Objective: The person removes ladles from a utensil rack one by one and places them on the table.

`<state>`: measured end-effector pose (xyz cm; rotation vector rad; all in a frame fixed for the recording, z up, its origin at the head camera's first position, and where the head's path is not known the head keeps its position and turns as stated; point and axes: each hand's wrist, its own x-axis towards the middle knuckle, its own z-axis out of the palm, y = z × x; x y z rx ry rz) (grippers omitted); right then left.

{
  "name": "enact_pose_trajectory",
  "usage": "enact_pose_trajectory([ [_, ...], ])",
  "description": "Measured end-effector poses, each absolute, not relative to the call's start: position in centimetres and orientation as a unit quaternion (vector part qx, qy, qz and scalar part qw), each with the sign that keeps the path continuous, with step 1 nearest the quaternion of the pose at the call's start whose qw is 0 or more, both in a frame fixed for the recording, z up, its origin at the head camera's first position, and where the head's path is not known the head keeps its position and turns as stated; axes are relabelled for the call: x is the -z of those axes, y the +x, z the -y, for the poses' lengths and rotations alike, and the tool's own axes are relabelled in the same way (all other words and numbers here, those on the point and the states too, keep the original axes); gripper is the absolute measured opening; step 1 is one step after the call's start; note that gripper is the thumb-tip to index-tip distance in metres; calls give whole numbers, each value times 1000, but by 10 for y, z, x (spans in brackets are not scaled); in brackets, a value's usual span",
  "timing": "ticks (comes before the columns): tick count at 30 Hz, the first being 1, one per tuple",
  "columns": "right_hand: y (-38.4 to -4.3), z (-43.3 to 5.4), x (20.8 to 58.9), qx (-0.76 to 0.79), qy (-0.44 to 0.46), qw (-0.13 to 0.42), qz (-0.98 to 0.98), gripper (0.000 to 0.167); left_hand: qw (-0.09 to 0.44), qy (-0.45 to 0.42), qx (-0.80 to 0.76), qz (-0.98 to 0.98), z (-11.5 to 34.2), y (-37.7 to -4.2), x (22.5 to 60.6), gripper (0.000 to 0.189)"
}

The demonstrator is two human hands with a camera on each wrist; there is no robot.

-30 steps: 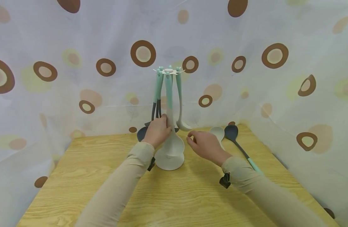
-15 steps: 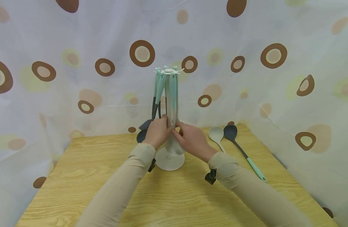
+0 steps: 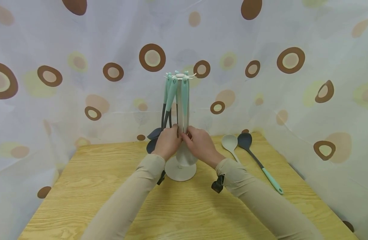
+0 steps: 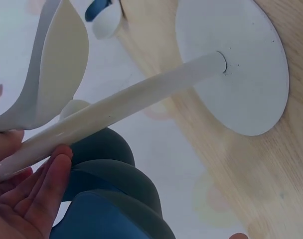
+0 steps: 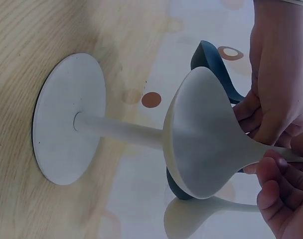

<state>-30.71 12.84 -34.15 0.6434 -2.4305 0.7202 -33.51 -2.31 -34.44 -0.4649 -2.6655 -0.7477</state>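
Note:
A white utensil stand with a round base (image 3: 180, 174) stands upright on the wooden table. Utensils with mint handles hang from its hooked top (image 3: 180, 76). My left hand (image 3: 168, 141) grips the stand's pole (image 4: 141, 97), with thumb and fingers around it. The right hand (image 3: 202, 145) pinches the thin neck of a hanging white spoon (image 5: 206, 134), whose wide bowl faces the right wrist camera. Dark utensil heads (image 4: 116, 179) hang close beside the left hand. Behind the spoon in the right wrist view hangs another white utensil (image 5: 191, 219), possibly a ladle.
On the table (image 3: 111, 186) at right lie a white spoon (image 3: 230, 143) and a dark spoon (image 3: 256, 158) with a mint handle. A spotted curtain (image 3: 111, 33) rises behind the table and along its sides.
My right hand has moved left and taken the white spoon's neck. The hanging utensils have turned about the pole, the front ones shifting right. The left hand stays on the pole.

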Motion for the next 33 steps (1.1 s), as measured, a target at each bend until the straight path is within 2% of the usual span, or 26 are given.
enact_pose_trajectory([
  [4,-303,-129,340,-272,233,249,900,22,150,-170,275,934,24,-334,345,16],
  [10,-299,-131,337,-273,221,239,905,23,127,-179,277,935,26,-335,344,23],
  [22,-290,-143,324,-256,237,261,900,23,122,-190,272,936,26,-337,340,16],
  [29,-283,-168,325,-237,242,227,913,16,112,-183,269,939,26,-337,340,20],
  [33,-285,-187,332,-220,247,206,921,18,104,-184,279,937,27,-337,339,22],
])
